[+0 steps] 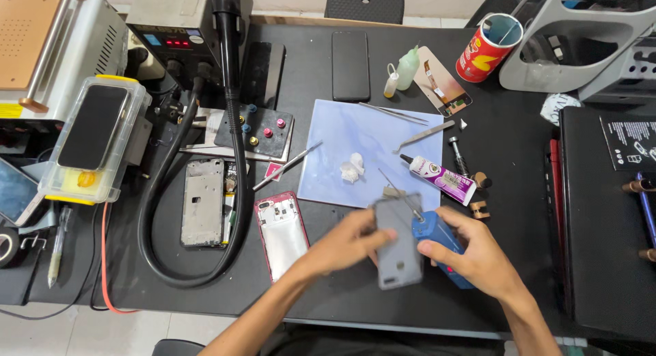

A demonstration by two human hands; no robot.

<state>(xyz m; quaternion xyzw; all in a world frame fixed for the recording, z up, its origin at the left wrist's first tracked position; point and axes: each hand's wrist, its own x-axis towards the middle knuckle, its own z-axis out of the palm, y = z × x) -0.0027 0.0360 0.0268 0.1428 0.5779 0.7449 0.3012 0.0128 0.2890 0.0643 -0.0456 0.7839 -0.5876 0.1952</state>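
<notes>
head view: cluttered black worktable [342, 288]

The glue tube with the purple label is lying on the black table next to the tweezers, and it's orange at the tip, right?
Not quite. The head view shows the glue tube beside the tweezers, but its tip is black, not orange.

Grey phone back [398, 241] (blurred) between both hands, blue tool [441, 243] alongside.
</notes>
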